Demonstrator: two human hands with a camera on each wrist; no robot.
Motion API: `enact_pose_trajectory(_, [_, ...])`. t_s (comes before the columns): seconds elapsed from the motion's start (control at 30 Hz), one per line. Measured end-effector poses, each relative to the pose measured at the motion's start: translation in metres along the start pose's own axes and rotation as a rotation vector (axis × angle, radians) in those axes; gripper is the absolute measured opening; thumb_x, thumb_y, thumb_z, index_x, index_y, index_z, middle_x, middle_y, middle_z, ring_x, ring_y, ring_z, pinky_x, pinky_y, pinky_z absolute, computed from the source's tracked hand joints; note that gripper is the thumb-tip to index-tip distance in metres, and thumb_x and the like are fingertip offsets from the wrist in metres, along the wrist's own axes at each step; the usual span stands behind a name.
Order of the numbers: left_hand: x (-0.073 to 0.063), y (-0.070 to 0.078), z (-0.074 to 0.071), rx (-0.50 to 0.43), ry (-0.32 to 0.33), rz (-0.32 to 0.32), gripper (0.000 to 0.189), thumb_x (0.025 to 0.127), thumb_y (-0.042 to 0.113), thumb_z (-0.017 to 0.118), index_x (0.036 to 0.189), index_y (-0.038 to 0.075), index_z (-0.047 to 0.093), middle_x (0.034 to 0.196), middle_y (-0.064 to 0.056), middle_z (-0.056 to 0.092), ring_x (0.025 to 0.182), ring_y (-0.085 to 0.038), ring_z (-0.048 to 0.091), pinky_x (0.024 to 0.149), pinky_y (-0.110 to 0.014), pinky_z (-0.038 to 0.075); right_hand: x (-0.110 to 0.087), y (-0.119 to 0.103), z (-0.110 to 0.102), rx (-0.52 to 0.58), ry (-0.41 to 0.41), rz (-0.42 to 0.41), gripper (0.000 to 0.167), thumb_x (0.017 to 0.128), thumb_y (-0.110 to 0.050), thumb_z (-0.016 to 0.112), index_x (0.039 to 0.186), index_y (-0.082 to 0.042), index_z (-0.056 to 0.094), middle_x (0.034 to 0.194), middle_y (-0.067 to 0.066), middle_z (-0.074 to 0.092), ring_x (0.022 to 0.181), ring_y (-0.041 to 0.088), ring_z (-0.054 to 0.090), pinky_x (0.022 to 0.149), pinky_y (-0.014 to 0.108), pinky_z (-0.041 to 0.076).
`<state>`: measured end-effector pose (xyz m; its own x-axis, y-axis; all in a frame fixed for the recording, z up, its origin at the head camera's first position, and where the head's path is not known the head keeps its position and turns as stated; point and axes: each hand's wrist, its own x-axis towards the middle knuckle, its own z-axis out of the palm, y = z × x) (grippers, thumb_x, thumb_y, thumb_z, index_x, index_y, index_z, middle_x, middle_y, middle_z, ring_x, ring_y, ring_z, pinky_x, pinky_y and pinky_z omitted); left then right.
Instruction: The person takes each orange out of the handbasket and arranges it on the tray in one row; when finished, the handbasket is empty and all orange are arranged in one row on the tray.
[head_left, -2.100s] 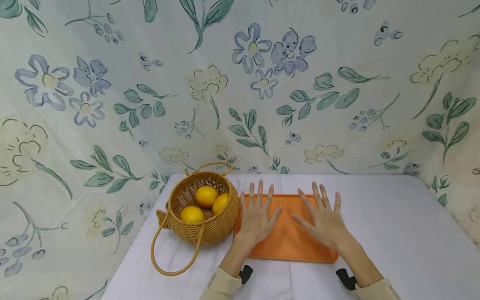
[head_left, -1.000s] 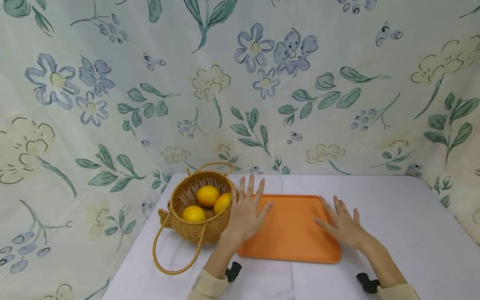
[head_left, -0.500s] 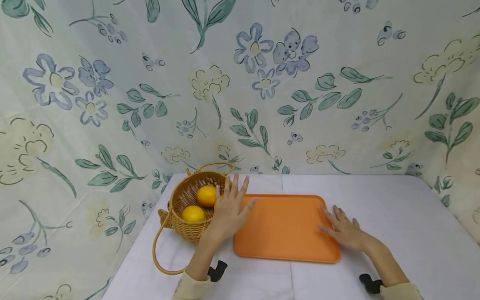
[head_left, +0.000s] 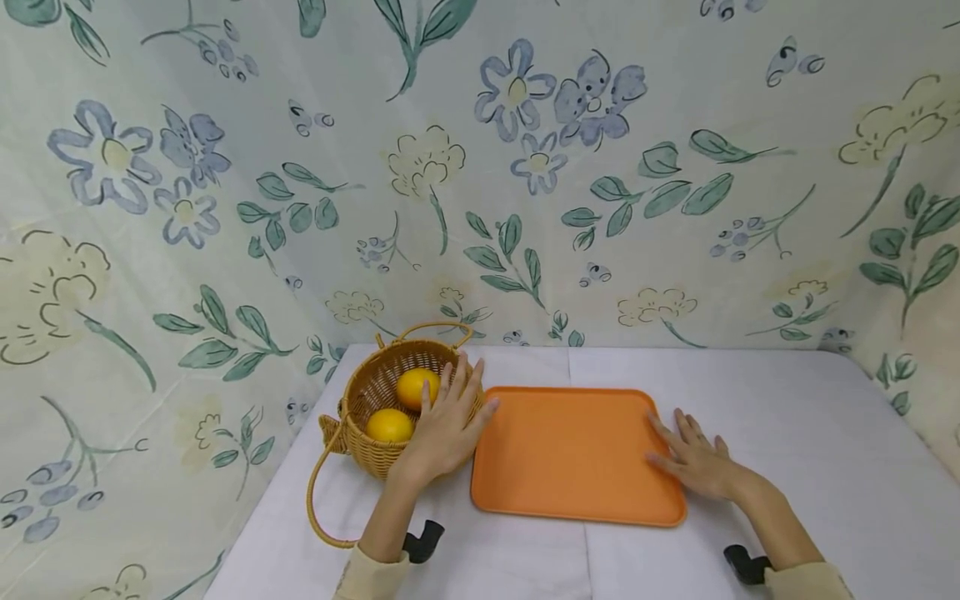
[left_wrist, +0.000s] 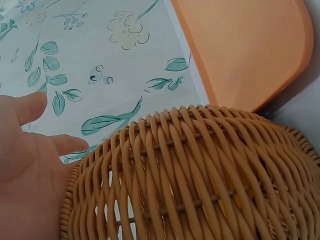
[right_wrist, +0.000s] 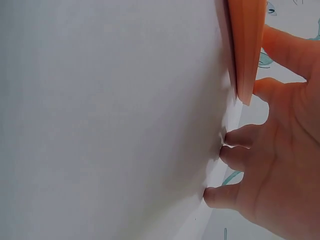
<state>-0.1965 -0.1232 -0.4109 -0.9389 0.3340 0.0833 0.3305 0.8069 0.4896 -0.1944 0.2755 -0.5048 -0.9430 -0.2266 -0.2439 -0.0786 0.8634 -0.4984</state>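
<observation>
Head view: left hand (head_left: 442,429) over the right side of the wicker basket (head_left: 371,454), fingers apart and extended, clamped on nothing; rim contact cannot be told. Basket stands just left of the orange tray (head_left: 573,454); two yellow fruits (head_left: 389,425) visible inside. Tray lies flat on white cloth (head_left: 825,433). Right hand (head_left: 697,467) at tray's right edge, fingers extended, not clamped; right wrist view shows thumb and nearest finger at the edge.

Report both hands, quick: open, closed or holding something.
Left hand: open, at the wicker basket, holding nothing visible.
Right hand: open, fingers at the orange tray's right edge.
</observation>
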Motion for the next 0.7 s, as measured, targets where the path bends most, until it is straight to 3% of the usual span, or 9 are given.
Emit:
enact_pose_trajectory(0.4, [-0.0004,-0.0029,0.001,0.005,-0.059,-0.002,0.074,0.109,0.061,0.028,0.168,0.02,0.011,0.174,-0.001,-0.003,0.163,-0.029,0.005,0.129,-0.062,-0.006,0.0005,0.0075,0.0024,0.014,0.001,-0.039,0.081,0.103,-0.048,0.058,0.161,-0.002,0.025,0.162,0.046,-0.005,0.148,0.067,-0.005,0.109,0.085,-0.01])
enact_pose_trajectory(0.7, [-0.0021,-0.0085,-0.0088,-0.017,-0.111,0.009,0.076,0.108,0.061,0.03,0.168,0.019,0.01,0.175,-0.004,-0.002,0.163,-0.033,0.004,0.127,-0.067,-0.001,0.001,0.0091,0.0054,0.019,0.014,-0.05,0.079,0.102,-0.047,0.06,0.16,-0.003,0.028,0.162,0.045,-0.003,0.147,0.067,-0.004,0.109,0.085,-0.01])
